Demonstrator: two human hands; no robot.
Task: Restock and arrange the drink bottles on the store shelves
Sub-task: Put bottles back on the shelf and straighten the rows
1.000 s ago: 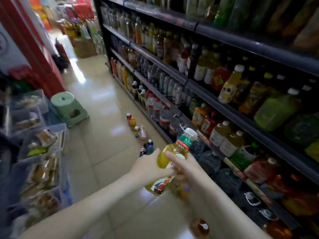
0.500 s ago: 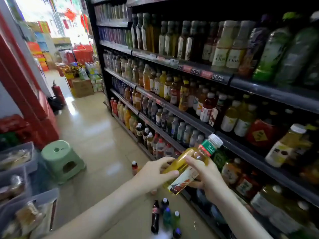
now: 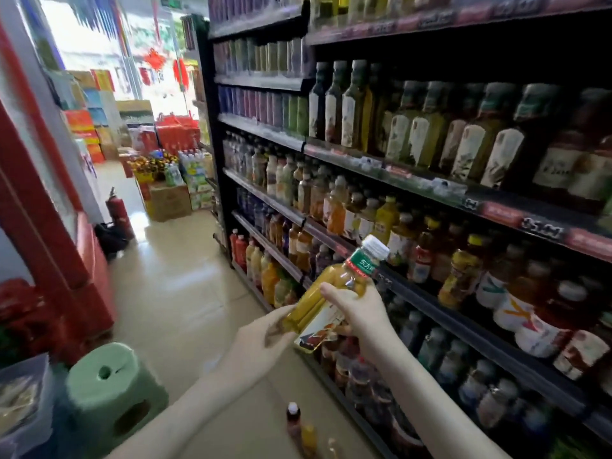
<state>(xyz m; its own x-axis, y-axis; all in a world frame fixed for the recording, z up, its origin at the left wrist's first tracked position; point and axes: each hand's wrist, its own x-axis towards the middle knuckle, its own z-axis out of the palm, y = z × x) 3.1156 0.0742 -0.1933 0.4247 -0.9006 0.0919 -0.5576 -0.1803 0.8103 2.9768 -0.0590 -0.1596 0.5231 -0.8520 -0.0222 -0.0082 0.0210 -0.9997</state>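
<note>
**Amber tea bottle being carried in both hands towards the shelves**

The tea bottle (image 3: 326, 303) is hanging in the air, tilted with its white cap (image 3: 376, 246) pointing up towards the front edge of a middle shelf, not yet resting on anything. The right hand (image 3: 361, 309) is wrapping its fingers (image 3: 334, 291) over the shoulder and label, and the left hand (image 3: 261, 339) is curling its fingers round the lower body from the aisle side.

The bottle is looking full, so it is probably moderately heavy for its size. Its clear plastic wall is likely giving a little under a squeeze, and the glossy label may be slippery. The waist at the label is seeming the safest place to hold, with the base free for setting down.

The shelves (image 3: 430, 190) are running in dark tiers, packed with rows of drinks behind price strips, so gaps are looking narrow. The floor (image 3: 185, 276) is shining pale tile. Small bottles (image 3: 299, 429) are standing near the shelving's foot, a green stool (image 3: 109, 389) is sitting in the aisle, and a fire extinguisher (image 3: 117, 207) and cartons (image 3: 170, 202) are standing further off.
</note>
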